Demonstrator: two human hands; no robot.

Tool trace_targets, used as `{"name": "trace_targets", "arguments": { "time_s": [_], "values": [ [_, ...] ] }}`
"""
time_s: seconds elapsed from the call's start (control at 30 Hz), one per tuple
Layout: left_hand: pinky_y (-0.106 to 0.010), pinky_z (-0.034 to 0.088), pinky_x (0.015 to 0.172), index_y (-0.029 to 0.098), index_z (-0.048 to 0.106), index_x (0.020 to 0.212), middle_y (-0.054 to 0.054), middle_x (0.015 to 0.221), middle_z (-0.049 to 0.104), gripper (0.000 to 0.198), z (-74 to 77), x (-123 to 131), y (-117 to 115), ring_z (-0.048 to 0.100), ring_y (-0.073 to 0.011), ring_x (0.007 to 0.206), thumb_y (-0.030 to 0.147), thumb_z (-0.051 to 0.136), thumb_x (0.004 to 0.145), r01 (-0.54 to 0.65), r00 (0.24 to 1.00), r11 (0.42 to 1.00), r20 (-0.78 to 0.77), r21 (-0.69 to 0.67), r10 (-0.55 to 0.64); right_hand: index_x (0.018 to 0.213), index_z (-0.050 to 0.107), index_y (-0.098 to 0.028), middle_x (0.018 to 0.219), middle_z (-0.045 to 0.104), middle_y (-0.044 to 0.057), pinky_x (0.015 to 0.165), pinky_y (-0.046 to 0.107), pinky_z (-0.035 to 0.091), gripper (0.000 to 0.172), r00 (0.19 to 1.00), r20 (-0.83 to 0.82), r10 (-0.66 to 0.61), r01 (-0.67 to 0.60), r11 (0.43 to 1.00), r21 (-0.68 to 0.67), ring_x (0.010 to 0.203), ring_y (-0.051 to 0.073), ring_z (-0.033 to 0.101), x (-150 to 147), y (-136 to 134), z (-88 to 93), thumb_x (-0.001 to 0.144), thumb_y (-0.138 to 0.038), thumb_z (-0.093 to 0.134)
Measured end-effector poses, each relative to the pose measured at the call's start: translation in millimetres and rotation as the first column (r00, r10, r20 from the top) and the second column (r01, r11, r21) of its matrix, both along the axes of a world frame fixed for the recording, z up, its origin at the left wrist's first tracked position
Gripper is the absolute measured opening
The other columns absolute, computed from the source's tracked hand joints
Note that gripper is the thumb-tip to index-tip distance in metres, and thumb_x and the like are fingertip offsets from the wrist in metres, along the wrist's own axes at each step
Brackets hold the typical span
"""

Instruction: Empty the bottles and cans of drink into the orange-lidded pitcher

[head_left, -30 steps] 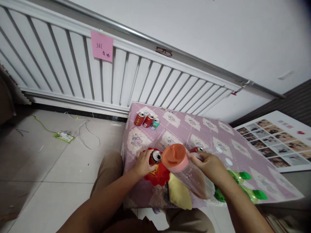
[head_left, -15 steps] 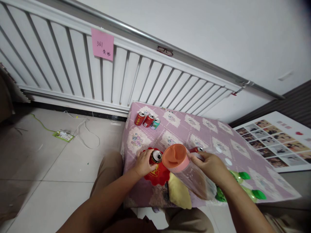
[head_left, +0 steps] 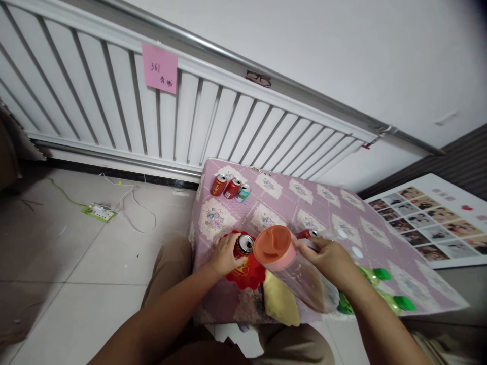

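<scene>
Fingers of my left hand (head_left: 227,256) wrap round an opened drink can (head_left: 245,245) above a red scalloped tray (head_left: 249,276) with a yellow design. My right hand (head_left: 317,256) grips the handle of a clear plastic pitcher (head_left: 308,284). Its orange lid (head_left: 274,246) tilts toward the can's top, the spout side close to the can. Some brownish liquid shows low in the pitcher. Whether any liquid is flowing I cannot tell. A folded yellow cloth (head_left: 281,301) lies below the pitcher, beside the tray.
Three cans (head_left: 232,188) stand at the far left of the table with a floral cloth (head_left: 300,190). Another red can (head_left: 306,234) is behind the pitcher. Green-capped bottles (head_left: 395,302) lie at right, near a photo board (head_left: 433,218). A white radiator (head_left: 182,116) runs behind.
</scene>
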State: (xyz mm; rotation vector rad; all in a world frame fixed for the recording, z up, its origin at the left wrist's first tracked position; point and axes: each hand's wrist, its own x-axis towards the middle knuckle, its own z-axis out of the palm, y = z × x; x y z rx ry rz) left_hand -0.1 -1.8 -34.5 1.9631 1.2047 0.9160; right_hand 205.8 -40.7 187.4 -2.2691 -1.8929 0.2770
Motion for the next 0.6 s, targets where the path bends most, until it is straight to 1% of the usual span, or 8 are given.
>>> {"name": "trace_targets", "arguments": {
  "time_s": [0.27,0.43,0.53,0.6],
  "values": [
    [-0.054,0.032,0.115,0.025,0.046,0.136,-0.010,0.137,0.060,0.076,-1.4,0.2,0.3,0.055,-0.0316,0.128,0.027,0.081,0.068,0.002,1.000,1.000,-0.002,-0.001,-0.002,0.051,0.049,-0.022,0.047,0.046,-0.001,0.048,0.027,0.030,0.055,1.000,0.007,-0.026,0.026,1.000,-0.016,0.049,0.014,0.044,-2.0,-1.3,0.5,0.074,-0.073,0.049],
    [-0.054,0.031,0.115,0.025,0.045,0.136,-0.009,0.138,0.060,0.076,-1.8,0.4,0.5,0.055,-0.0310,0.128,0.028,0.080,0.068,0.005,1.000,1.000,-0.004,-0.013,-0.005,0.053,0.051,-0.022,0.048,0.046,-0.001,0.049,0.028,0.032,0.053,0.999,-0.025,-0.040,0.040,0.999,-0.005,0.049,0.014,0.044,1.3,-3.1,-3.9,0.074,-0.071,0.050],
    [-0.054,0.031,0.115,0.025,0.045,0.136,-0.009,0.138,0.060,0.076,-2.0,0.4,0.1,0.054,-0.0310,0.129,0.027,0.079,0.069,0.005,1.000,1.000,-0.005,-0.012,-0.005,0.050,0.049,-0.022,0.047,0.042,-0.002,0.047,0.027,0.031,0.052,0.995,-0.081,-0.052,0.054,0.998,0.019,0.048,0.013,0.041,3.5,-5.7,-6.3,0.073,-0.068,0.052],
    [-0.054,0.032,0.115,0.025,0.045,0.136,-0.009,0.138,0.060,0.075,-2.1,0.5,-0.2,0.054,-0.0309,0.129,0.027,0.079,0.069,0.003,1.000,1.000,-0.001,-0.008,-0.003,0.047,0.048,-0.022,0.046,0.040,-0.003,0.045,0.026,0.030,0.052,0.989,-0.130,-0.069,0.082,0.992,0.100,0.046,0.012,0.039,4.8,-8.0,-6.6,0.071,-0.067,0.057]
  ]
}}
